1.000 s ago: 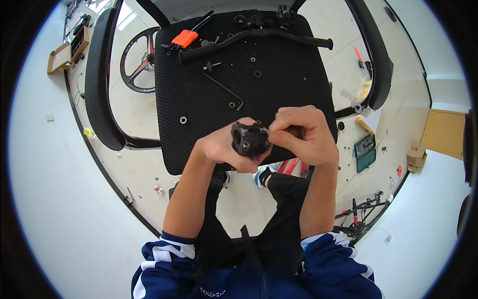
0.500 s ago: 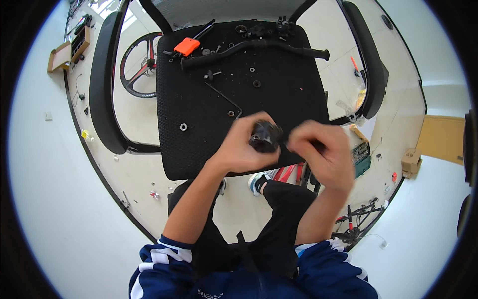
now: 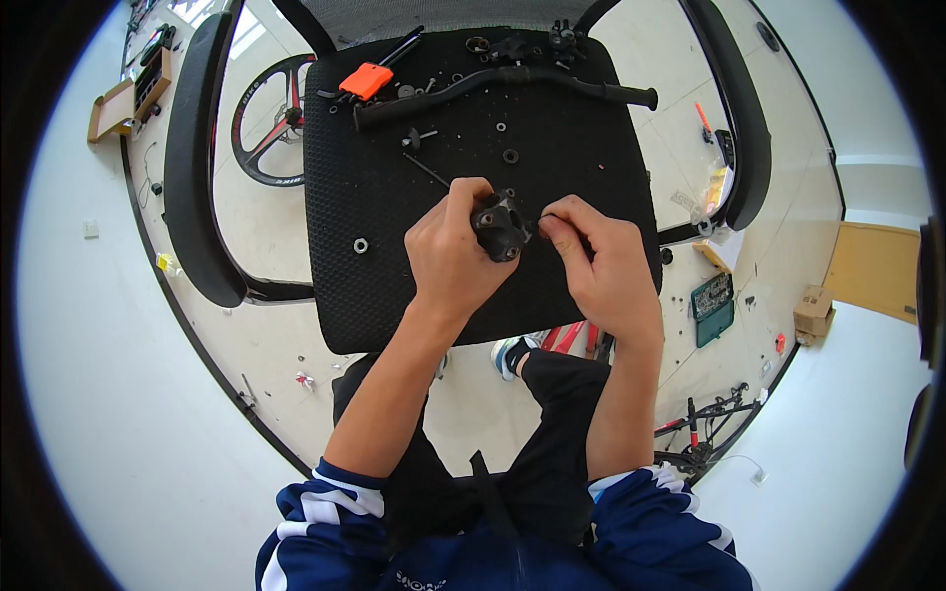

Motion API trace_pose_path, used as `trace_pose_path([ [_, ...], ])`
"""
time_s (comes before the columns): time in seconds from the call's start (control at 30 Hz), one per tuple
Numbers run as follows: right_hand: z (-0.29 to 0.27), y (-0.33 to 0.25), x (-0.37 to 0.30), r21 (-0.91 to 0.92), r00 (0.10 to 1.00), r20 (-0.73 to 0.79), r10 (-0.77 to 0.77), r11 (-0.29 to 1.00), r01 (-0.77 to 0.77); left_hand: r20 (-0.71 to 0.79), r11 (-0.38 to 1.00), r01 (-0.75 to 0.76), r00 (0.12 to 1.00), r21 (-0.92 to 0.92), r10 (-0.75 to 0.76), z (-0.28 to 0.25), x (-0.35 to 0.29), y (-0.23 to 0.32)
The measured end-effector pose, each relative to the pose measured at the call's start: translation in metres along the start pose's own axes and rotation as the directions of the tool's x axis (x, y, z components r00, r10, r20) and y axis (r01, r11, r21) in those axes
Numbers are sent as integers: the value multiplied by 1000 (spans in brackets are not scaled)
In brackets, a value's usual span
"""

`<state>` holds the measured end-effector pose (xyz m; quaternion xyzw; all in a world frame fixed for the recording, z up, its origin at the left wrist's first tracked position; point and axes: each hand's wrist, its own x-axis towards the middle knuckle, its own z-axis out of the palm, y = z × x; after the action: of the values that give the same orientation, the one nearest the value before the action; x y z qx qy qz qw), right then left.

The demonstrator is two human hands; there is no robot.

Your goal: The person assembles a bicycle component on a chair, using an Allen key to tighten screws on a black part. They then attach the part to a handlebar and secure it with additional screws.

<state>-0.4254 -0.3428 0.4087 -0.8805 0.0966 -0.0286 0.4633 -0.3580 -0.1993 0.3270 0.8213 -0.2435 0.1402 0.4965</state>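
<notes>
My left hand (image 3: 448, 254) is wrapped round a black bicycle stem (image 3: 501, 231), its bolted clamp end facing up above the chair seat. Just to the right of the clamp, my right hand (image 3: 609, 264) is closed, thumb and forefinger pinched together. What that pinch holds, if anything, is too small to make out. A thin hex key (image 3: 426, 169) lies on the seat, partly hidden by my left hand. Beyond both hands rests a black handlebar (image 3: 512, 76). Left of my left hand sits a silver nut (image 3: 361, 245).
The black chair seat (image 3: 365, 295) also bears an orange tool holder (image 3: 367, 81), a dark ring (image 3: 510, 156) and small black parts (image 3: 564, 41) at the far edge. Armrests (image 3: 202, 167) flank it. On the floor are a spoked wheel (image 3: 286, 120) and a green case (image 3: 713, 320).
Both hands have moved away from me, and the stem has shifted left with my left hand. My right hand, blurred before, is now steadier, its fingertips near the clamp.
</notes>
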Motion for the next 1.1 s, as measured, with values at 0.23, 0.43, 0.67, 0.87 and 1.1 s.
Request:
trace_pose_path([
  [0.23, 21, 0, 1, -26, 994, -104, -19, 1000, 17, -44, 987, 11, 999, 159, -4, -2, 0, 1],
  [0.43, 20, 12, -6, -40, 998, -12, -64, 997, 63, 491, 912, 366, 838, -182, -238, -20, 10, -10],
  [0.67, 21, 8, -16, 33, 804, -189, -563, 815, 579, 933, 274, 941, 93, -197, 349, -16, -19, -18],
  [0.87, 1, 29, -16, 365, 950, -158, -268, 879, 308, 938, 397, 896, 56, -199, 343, -12, -2, 12],
  [1.1, -6, 54, 11, 825, 899, -338, 278, 547, 142, 521, 852, 454, 809, -260, -272, -12, 15, -1],
])
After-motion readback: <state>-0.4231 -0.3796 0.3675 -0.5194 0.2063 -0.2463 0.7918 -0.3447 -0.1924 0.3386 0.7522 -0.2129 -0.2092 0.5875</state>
